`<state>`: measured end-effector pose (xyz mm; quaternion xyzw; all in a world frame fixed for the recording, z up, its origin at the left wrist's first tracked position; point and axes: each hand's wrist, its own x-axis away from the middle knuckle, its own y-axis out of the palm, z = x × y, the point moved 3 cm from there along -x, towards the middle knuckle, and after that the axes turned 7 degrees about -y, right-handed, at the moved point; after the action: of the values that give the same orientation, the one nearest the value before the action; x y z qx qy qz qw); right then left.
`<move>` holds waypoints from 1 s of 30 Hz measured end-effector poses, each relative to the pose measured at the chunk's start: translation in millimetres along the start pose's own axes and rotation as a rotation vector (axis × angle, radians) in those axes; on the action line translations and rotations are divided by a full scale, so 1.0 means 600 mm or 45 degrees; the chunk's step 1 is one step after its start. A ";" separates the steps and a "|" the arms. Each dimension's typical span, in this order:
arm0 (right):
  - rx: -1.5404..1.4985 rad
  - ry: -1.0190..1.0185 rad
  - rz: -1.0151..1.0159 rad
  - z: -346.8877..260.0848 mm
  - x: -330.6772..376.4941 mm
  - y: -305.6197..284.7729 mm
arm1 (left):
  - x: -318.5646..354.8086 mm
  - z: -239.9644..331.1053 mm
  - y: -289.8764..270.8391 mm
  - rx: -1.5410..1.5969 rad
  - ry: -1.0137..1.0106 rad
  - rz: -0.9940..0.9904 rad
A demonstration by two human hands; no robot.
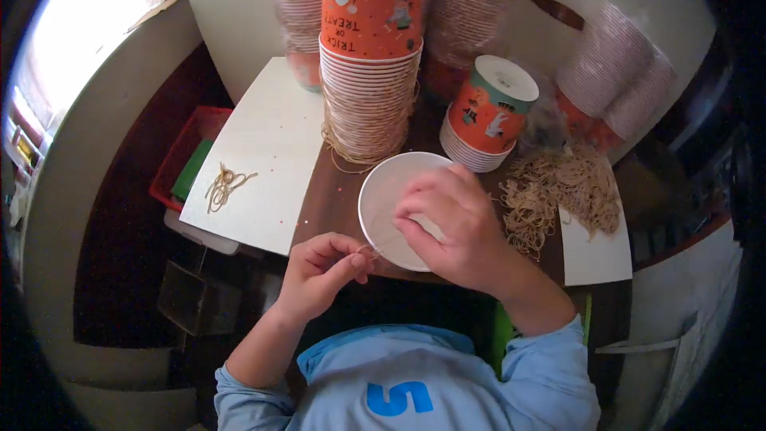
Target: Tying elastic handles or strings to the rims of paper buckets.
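A white paper tub [385,206] stands at the table's near edge with its open mouth toward me. At its near left rim, my left hand [325,273] is closed in a pinch on a thin tan cord [369,248]. My right hand [456,227] hangs over the tub's mouth, fingers curled and thumb against the fingertips. What it pinches, if anything, is too small to make out. The right hand hides part of the tub's far right rim and inside.
Behind the tub rises a tall stack of upturned orange tubs [372,28] with cord loops; right of it stands a shorter stack [495,116]. A tan cord heap [570,191] lies right, a small cord bundle [227,183] left. Bagged tub stacks [614,64] stand behind.
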<state>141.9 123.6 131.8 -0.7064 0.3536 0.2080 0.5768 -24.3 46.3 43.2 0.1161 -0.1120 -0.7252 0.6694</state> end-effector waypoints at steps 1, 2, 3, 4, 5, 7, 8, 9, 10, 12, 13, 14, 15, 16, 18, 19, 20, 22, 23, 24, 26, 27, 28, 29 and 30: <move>0.108 0.062 -0.015 -0.002 0.011 -0.007 | 0.002 -0.001 -0.002 0.042 -0.019 -0.016; 0.076 0.101 -0.104 -0.004 0.022 -0.006 | 0.003 -0.003 -0.004 0.085 -0.039 -0.030; 0.072 0.098 -0.106 -0.006 0.027 0.000 | 0.004 -0.002 -0.006 0.085 -0.038 -0.025; -0.088 0.148 -0.146 -0.005 0.034 0.008 | 0.001 -0.002 -0.004 0.076 -0.026 -0.046; -0.250 0.197 -0.184 -0.002 0.039 0.016 | -0.001 -0.001 -0.003 0.066 -0.014 -0.065; -0.249 0.181 -0.186 0.001 0.037 0.033 | -0.003 -0.003 -0.003 0.060 -0.009 -0.074; -0.253 0.160 -0.189 0.004 0.036 0.040 | -0.004 -0.003 -0.004 0.052 0.000 -0.076; -0.249 0.164 -0.186 0.009 0.035 0.045 | -0.005 -0.003 -0.003 0.052 -0.002 -0.081; -0.348 0.188 -0.248 0.015 0.034 0.054 | -0.004 -0.003 -0.003 0.030 0.006 -0.079; -0.442 0.213 -0.307 0.016 0.035 0.057 | -0.004 -0.003 -0.004 0.008 0.015 -0.082; -0.410 0.238 -0.335 0.016 0.037 0.058 | -0.003 -0.003 -0.005 0.009 0.029 -0.087; -0.377 0.264 -0.361 0.016 0.038 0.060 | -0.002 -0.003 -0.007 0.010 0.043 -0.094; -0.376 0.262 -0.363 0.007 0.038 0.059 | -0.002 -0.003 -0.007 0.011 0.045 -0.094; -0.201 0.255 -0.194 -0.007 0.034 0.050 | 0.000 -0.004 -0.008 0.019 0.037 -0.100; -0.029 0.246 -0.028 -0.026 0.034 0.037 | 0.003 -0.005 -0.009 0.029 0.030 -0.102; 0.038 0.229 -0.062 -0.031 0.038 0.029 | 0.004 -0.004 -0.009 0.041 0.020 -0.099; 0.104 0.213 -0.096 -0.033 0.043 0.025 | 0.004 -0.004 -0.010 0.054 0.009 -0.096; 0.059 0.234 -0.165 -0.031 0.056 0.025 | 0.002 -0.005 -0.011 0.056 -0.005 -0.104; 0.016 0.258 -0.232 -0.029 0.060 0.028 | 0.000 -0.005 -0.010 0.056 -0.021 -0.116; 0.018 0.261 -0.233 -0.024 0.061 0.031 | -0.001 -0.005 -0.009 0.059 -0.022 -0.118; -0.093 0.286 -0.315 -0.015 0.056 0.042 | -0.002 -0.003 -0.007 0.051 -0.022 -0.140; -0.094 0.285 -0.314 -0.014 0.052 0.044 | -0.002 -0.003 -0.006 0.050 -0.022 -0.139; -0.208 0.310 -0.257 -0.013 0.047 0.045 | -0.002 -0.003 -0.006 0.044 -0.016 -0.150; -0.322 0.333 -0.200 -0.011 0.044 0.045 | -0.002 -0.003 -0.006 0.038 -0.008 -0.161; -0.320 0.333 -0.199 -0.010 0.043 0.045 | -0.002 -0.003 -0.007 0.038 -0.007 -0.162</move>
<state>138.5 109.1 97.3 -0.8192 0.3408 0.1115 0.4475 -27.4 48.0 40.3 0.1308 -0.1170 -0.7649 0.6198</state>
